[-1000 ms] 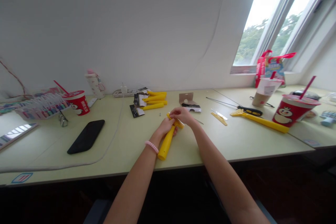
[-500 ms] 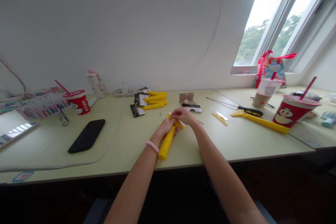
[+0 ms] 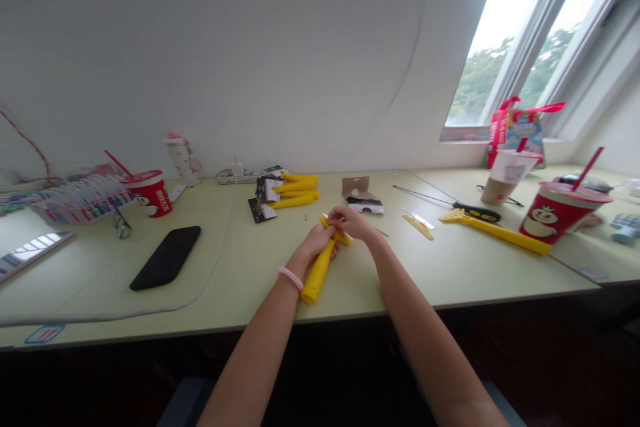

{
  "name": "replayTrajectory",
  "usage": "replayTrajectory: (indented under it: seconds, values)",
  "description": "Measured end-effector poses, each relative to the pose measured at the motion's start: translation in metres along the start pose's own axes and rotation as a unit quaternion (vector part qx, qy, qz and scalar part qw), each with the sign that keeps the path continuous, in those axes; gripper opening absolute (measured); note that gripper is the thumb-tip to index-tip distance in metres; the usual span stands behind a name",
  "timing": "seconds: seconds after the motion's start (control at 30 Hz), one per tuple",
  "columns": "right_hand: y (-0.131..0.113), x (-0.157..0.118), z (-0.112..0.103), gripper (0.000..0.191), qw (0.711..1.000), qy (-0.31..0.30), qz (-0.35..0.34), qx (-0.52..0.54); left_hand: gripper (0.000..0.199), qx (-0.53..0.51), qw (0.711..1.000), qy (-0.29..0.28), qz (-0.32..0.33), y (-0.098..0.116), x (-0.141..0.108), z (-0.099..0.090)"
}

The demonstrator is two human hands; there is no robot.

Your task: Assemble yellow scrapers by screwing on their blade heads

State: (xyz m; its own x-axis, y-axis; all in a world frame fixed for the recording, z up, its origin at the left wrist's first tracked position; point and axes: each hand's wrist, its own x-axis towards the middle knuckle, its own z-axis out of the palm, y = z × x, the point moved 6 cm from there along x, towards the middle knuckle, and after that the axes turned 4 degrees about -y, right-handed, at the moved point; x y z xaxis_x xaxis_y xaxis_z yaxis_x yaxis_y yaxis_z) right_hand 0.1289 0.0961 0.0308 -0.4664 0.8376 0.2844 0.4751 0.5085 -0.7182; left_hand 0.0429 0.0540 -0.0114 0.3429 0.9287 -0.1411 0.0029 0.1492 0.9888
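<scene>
My left hand [image 3: 320, 240] is wrapped round the upper part of a yellow scraper [image 3: 319, 273], whose handle points down toward the table's front edge. At the scraper's wide head, my right hand [image 3: 349, 221] has its fingertips pinched together; whatever is between them is too small to make out. Beyond my hands lies a tiny metal piece, perhaps a screw [image 3: 306, 217]. Right of them are a blade [image 3: 419, 218] and a flat yellow strip [image 3: 418, 227]. Another yellow scraper [image 3: 500, 231] rests farther right, beside a screwdriver with a black handle [image 3: 477, 211].
Several packaged yellow scrapers [image 3: 295, 192] lie near the wall, beside an opened cardboard package [image 3: 363, 197]. A black phone [image 3: 167, 258] and a red cup [image 3: 155, 193] are on the left. At the right stand a larger red cup [image 3: 555, 213] and a clear cup [image 3: 501, 180].
My right fingers have shifted very slightly at the scraper's head. Both hands otherwise keep their places, and the things on the table lie as before.
</scene>
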Motion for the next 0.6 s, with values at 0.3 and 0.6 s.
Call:
replayTrajectory:
  seconds: [0.3,0.6]
  values:
    - [-0.0006,-0.0024,-0.002,0.011,0.999,0.007,0.031,0.007,0.029,-0.009,1.0,0.0,0.006,0.0006,-0.0009,-0.0002]
    - [0.0004,-0.008,-0.0058,0.018,0.988,0.008,0.069,0.141,0.025,-0.019,1.0,-0.001,0.018,-0.0047,0.0055,-0.0023]
